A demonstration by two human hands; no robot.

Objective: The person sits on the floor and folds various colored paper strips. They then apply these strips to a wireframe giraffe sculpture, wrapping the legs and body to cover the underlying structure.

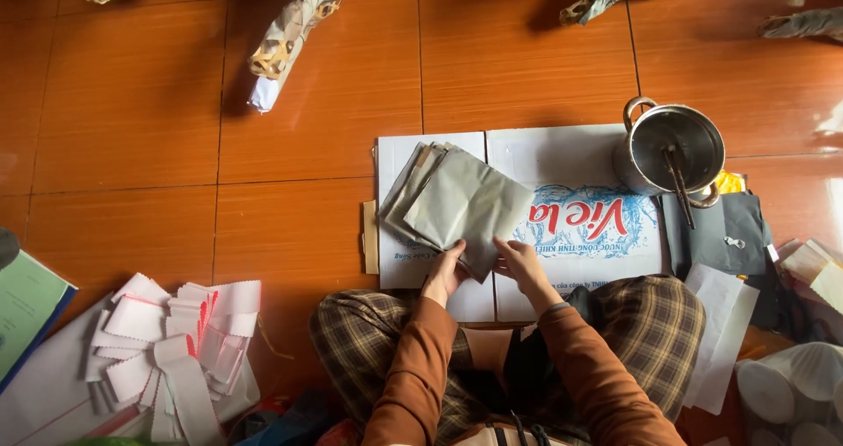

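Note:
I sit cross-legged on a tiled floor in plaid trousers and rust-orange sleeves. My left hand [445,273] and my right hand [518,263] both grip the near edge of a fanned stack of grey fabric pieces [457,202]. The stack rests on a flattened white cardboard box [571,161] lying in front of my knees. The top piece is tilted, its corner pointing down between my hands.
A steel pot [672,152] with a stick in it stands at the cardboard's right end, beside dark grey cloth [724,235]. White pinked-edge fabric swatches [176,341] pile at lower left. Patterned cloth scraps [290,33] lie on the far tiles. White paper sheets [720,332] and cups [790,384] are at right.

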